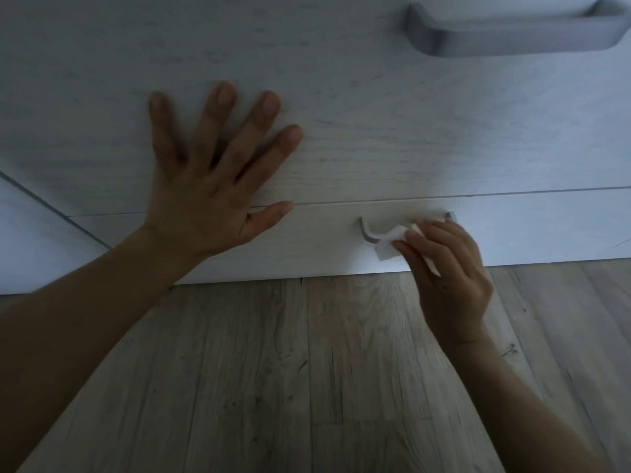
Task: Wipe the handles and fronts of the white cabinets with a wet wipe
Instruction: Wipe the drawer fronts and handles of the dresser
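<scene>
A white, wood-grained cabinet front fills the upper half of the head view, split by a thin seam into an upper drawer front (375,114) and a low bottom drawer front (307,240). My left hand (208,186) lies flat on the upper front with its fingers spread, thumb across the seam. My right hand (447,274) pinches a white wet wipe (389,249) against the bottom drawer's grey handle (368,230). The hand and the wipe hide most of that handle. Another grey handle (512,32) sits at the top right.
Grey-brown wood-plank floor (324,370) runs from the cabinet's bottom edge toward me. At the far left a neighbouring white panel (30,240) meets the drawers along a dark slanted seam. The light is dim.
</scene>
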A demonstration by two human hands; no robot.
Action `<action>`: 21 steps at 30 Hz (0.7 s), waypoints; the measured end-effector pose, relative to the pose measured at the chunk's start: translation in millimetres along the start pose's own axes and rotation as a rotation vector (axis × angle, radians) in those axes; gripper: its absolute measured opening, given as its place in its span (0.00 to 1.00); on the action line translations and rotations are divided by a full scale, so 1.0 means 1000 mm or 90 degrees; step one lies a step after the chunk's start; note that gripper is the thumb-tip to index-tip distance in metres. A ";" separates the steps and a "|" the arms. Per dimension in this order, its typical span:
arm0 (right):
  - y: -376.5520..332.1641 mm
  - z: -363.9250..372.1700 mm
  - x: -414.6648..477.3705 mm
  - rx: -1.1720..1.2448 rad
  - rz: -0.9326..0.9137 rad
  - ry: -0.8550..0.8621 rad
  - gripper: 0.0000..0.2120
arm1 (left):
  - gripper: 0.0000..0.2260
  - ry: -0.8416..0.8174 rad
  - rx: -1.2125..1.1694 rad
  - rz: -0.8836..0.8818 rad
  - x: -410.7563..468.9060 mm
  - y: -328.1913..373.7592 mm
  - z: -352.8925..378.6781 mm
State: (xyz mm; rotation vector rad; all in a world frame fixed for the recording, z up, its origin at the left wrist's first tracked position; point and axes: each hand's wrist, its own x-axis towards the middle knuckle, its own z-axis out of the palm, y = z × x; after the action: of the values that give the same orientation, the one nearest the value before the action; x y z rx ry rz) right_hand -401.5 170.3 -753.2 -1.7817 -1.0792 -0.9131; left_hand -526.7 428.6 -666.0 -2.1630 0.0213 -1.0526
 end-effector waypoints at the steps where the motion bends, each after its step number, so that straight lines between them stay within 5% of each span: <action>1: 0.001 0.001 0.001 -0.003 -0.002 0.002 0.07 | 0.32 0.003 0.008 0.000 0.000 0.000 0.000; 21: 0.000 -0.007 -0.002 -0.025 -0.022 -0.015 0.10 | 0.33 0.009 -0.009 -0.006 -0.001 0.001 0.002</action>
State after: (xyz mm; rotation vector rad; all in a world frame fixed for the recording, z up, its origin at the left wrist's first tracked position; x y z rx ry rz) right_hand -403.2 163.7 -752.6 -1.8156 -1.1165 -0.9420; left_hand -525.8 429.5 -667.7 -2.1708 0.0246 -1.0756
